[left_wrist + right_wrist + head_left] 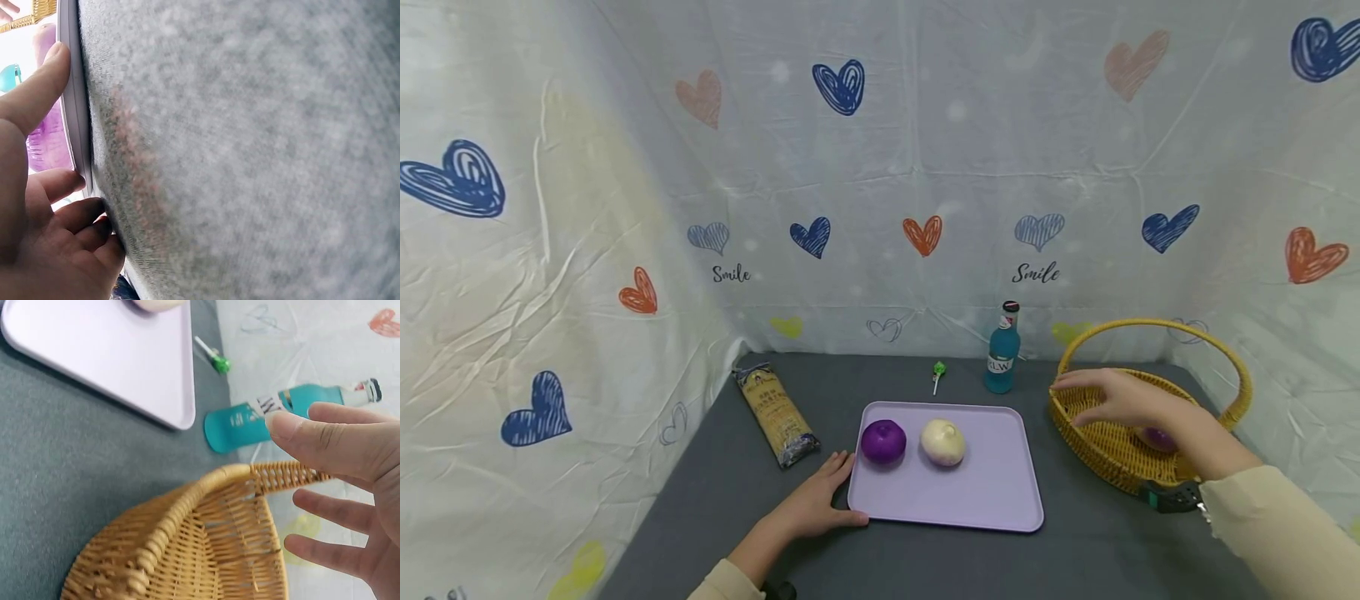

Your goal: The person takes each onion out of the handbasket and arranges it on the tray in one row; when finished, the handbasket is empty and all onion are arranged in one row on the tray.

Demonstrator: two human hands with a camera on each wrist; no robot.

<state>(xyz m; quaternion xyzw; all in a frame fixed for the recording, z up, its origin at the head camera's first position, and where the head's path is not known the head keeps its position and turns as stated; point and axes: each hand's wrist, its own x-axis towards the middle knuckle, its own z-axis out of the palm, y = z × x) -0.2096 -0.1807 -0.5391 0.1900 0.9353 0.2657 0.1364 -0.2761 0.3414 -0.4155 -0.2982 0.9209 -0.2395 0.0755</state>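
Note:
My left hand (816,500) spans the near-left corner of a lilac tray (955,504), thumb at the front rim and fingers against the left side. The left wrist view shows the straight thumb (44,81) on the rim (75,119). On the tray lie a round purple vegetable (883,442) and a cream-white onion-like one (942,442). Over the wicker basket (1097,462) hovers my right hand (1116,397), thumb and fingers apart, nothing between them. Inside the basket, a purple round thing (1157,439) is partly hidden by the right forearm.
Behind the tray stand a blue bottle (1002,350) and a green lollipop (938,371) lying flat. A yellow packet (775,412) lies at the left. The basket's tall handle (1157,323) arches above the right forearm. White cloth with printed hearts (922,236) encloses the grey table.

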